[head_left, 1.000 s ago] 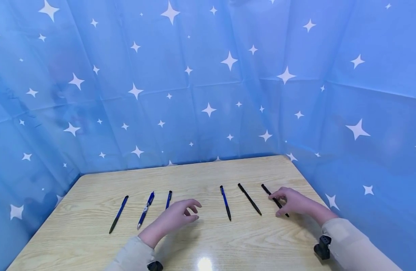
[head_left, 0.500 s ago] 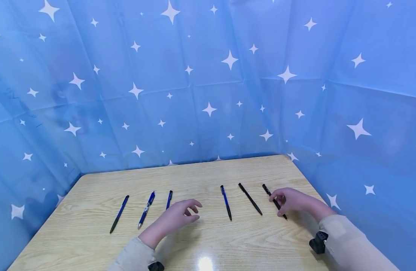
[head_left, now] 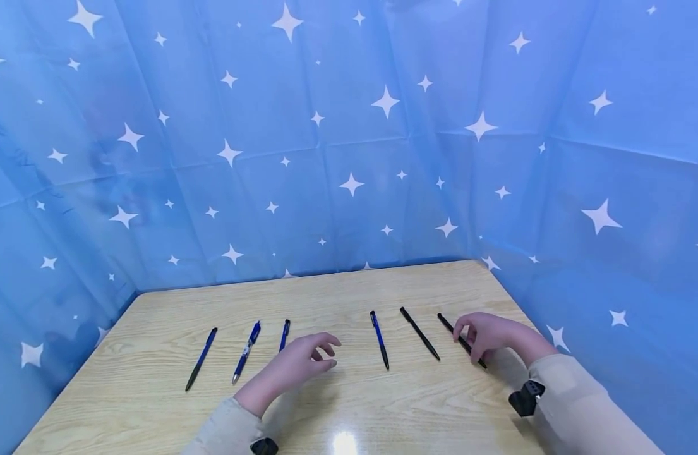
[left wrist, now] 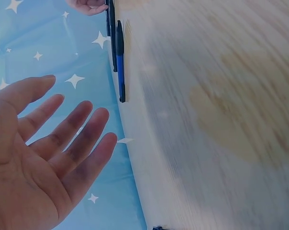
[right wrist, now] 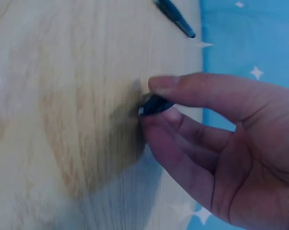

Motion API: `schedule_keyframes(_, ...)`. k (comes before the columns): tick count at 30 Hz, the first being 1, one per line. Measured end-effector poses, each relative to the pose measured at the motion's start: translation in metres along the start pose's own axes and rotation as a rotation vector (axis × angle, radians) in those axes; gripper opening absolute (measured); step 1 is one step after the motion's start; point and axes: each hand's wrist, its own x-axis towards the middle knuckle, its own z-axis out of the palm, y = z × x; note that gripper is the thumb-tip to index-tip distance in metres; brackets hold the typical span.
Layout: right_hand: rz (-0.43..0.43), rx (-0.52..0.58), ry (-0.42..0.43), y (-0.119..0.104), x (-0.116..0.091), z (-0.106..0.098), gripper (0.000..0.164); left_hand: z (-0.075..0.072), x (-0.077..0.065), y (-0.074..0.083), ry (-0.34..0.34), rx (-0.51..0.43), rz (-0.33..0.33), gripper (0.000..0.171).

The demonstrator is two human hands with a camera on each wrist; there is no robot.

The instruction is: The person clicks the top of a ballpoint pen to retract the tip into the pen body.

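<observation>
My right hand [head_left: 487,336] pinches a black pen [head_left: 446,322] at the right of the table, between thumb and fingers. In the right wrist view one tip of this pen [right wrist: 155,104] shows between the fingers, close to the wood. To its left lie another black pen [head_left: 419,333] and a blue pen with a black grip [head_left: 379,339]. My left hand [head_left: 294,366] hangs above the table with loosely bent fingers, holding nothing; in the left wrist view its palm [left wrist: 29,182] faces the camera. It partly hides a blue pen [head_left: 284,332] behind it.
Farther left lie a blue pen with a white-patterned barrel [head_left: 246,352] and a blue-and-black pen [head_left: 201,359]. All rest on a light wooden table [head_left: 337,291]. A blue star-patterned curtain [head_left: 326,158] borders the table's back and sides.
My right forearm and wrist have swung slightly left, and the pinched pen has shifted and turned a little. The left hand and the other pens stay where they were.
</observation>
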Motion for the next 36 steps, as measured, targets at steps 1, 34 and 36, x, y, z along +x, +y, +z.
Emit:
schedule_keyframes(1,0.016,0.017,0.004,-0.001,0.0,0.0,0.048,0.0,0.0,0.001,0.002,-0.002,0.004,0.032)
schedule_keyframes(34,-0.358,0.095,-0.037,-0.088,-0.018,0.026,0.047,-0.01,0.02,0.04,0.114,-0.133,0.02,0.033)
schedule_keyframes(36,-0.384,0.089,-0.031,-0.094,-0.019,0.027,0.047,-0.01,0.021,0.042,0.126,-0.135,0.025,0.033)
